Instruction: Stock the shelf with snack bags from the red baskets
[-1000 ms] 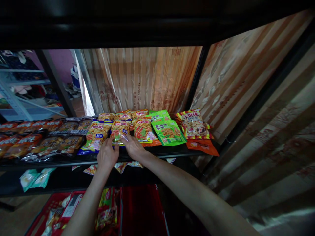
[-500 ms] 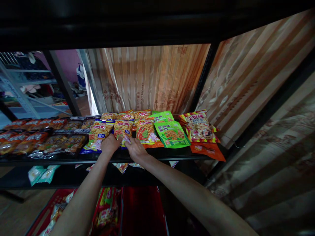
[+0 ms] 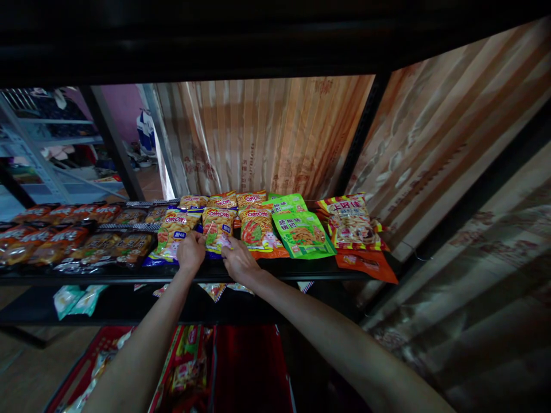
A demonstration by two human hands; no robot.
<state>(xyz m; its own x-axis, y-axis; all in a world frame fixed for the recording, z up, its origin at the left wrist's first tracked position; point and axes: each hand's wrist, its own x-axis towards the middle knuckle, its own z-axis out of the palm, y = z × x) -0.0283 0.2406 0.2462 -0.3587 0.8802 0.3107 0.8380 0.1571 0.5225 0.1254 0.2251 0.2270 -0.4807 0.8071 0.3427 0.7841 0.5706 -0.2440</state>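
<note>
My left hand (image 3: pixel 191 251) is closed at the gap between two yellow-and-blue snack bags, and what its curled fingers hold is hidden. The left one of these bags (image 3: pixel 170 234) leans beside that hand. Between my two hands stands the middle snack bag (image 3: pixel 216 225), upright on the shelf. My right hand (image 3: pixel 238 259) pinches the lower right corner of this middle bag. Just right of it is an orange-bottomed snack bag (image 3: pixel 258 229) with noodles pictured on it.
Green snack pouches (image 3: pixel 303 235) and a red-and-yellow bag (image 3: pixel 350 221) lie farther right on the black shelf (image 3: pixel 310 274). Dark-wrapped packs (image 3: pixel 94 249) line the left. A lower shelf holds teal packets (image 3: pixel 80 301); red baskets (image 3: pixel 247 367) stand below. Curtains hang behind.
My left hand has drawn slightly left, off the middle bag's front toward the gap. The right hand stays at the same corner. The view has shifted a little.
</note>
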